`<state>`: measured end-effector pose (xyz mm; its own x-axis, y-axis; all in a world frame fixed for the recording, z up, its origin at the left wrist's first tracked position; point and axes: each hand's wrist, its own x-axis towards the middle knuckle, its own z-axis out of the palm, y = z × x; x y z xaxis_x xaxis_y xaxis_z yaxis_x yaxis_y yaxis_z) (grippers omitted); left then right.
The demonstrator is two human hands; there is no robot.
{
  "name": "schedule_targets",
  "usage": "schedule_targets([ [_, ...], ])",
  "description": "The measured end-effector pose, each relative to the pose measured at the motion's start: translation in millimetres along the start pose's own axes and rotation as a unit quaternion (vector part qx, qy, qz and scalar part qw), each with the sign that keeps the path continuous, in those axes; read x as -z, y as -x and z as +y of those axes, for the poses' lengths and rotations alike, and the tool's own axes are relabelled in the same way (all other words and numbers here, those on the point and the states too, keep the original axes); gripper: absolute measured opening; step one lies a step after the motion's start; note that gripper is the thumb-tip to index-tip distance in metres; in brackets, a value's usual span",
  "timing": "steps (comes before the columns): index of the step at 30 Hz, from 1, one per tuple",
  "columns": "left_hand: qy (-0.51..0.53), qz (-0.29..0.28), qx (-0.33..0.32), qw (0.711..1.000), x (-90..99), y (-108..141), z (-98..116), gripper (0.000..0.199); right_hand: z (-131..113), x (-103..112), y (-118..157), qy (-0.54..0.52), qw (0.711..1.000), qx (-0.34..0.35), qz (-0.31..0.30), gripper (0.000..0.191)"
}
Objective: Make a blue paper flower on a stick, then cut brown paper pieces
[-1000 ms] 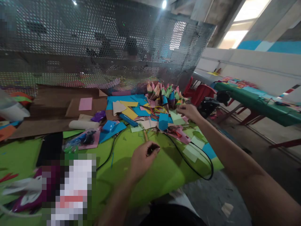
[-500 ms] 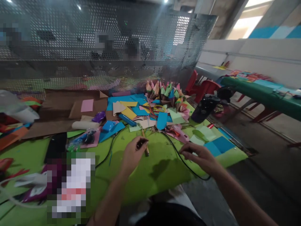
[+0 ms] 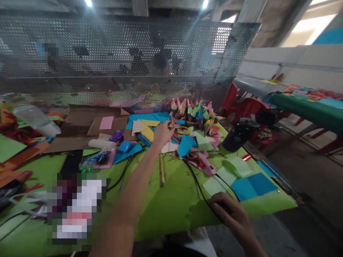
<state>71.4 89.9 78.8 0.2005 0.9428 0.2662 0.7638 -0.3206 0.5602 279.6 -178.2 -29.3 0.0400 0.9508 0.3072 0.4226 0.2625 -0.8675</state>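
My left hand [image 3: 162, 135] reaches over the heap of coloured paper at the table's middle, its fingers apart and partly hidden by the hand. Just right of its fingertips lie scissors with yellow handles [image 3: 184, 130]. My right hand [image 3: 232, 212] hangs loosely bent, with nothing seen in it, over the front edge beside a black cord [image 3: 199, 185]. A pencil [image 3: 162, 170] lies on the green tabletop [image 3: 177, 203]. Right of it rests a pink glue gun [image 3: 205, 163]. Behind the paper stand several folded paper cones [image 3: 191, 112]. A blue paper piece [image 3: 185, 145] lies nearby.
At right are blue sheets [image 3: 253, 187], pale green sheets [image 3: 237, 166] and a dark tumbler [image 3: 238, 135]. Brown cardboard [image 3: 76, 123], a clear plastic container [image 3: 37, 119] and plastic bags [image 3: 99, 157] occupy the left. A perforated metal screen [image 3: 107, 71] stands behind.
My left hand has moved forward from above the pencil to the paper heap, leaving the pencil on the table. My right hand has drawn back toward the front edge, uncovering the glue gun.
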Motion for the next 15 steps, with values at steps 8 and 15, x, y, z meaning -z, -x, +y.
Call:
schedule_targets([
  [8, -0.123, -0.055, -0.048, 0.990, -68.2, -74, -1, 0.051, -2, -1, 1, 0.036, 0.998, 0.041, -0.030, 0.018],
  [15, -0.142, -0.069, -0.080, 0.984, -79.9, -96, -4, 0.051, -6, 1, -2, 0.055, 0.997, 0.032, -0.040, 0.017],
])
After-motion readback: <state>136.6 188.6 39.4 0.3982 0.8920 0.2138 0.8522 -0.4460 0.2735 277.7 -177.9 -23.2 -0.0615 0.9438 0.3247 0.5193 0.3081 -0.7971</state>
